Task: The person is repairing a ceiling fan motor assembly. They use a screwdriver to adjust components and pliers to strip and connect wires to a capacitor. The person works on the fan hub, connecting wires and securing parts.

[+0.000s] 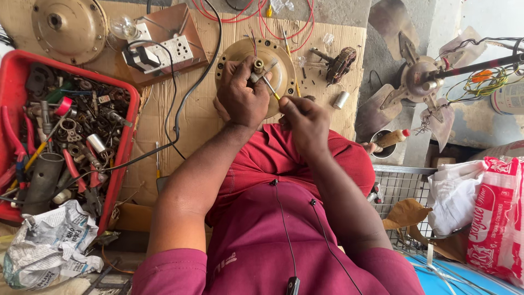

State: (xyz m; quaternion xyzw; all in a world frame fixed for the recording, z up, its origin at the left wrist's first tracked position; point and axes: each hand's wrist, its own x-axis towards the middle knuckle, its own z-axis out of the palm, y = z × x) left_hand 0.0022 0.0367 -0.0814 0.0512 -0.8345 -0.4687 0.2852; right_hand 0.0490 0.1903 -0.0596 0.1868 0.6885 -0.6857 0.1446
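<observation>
Right now the left hand [242,97] is closed around the shaft of the round fan motor housing [281,68] on the cardboard-covered table [199,117] — steadying it, I'd say. The right hand [305,123] pinches a yellow-handled screwdriver [269,86], tip at the hub. Wrists bent inward, forearms converging. Further turning calls for a firm, square seat.
</observation>
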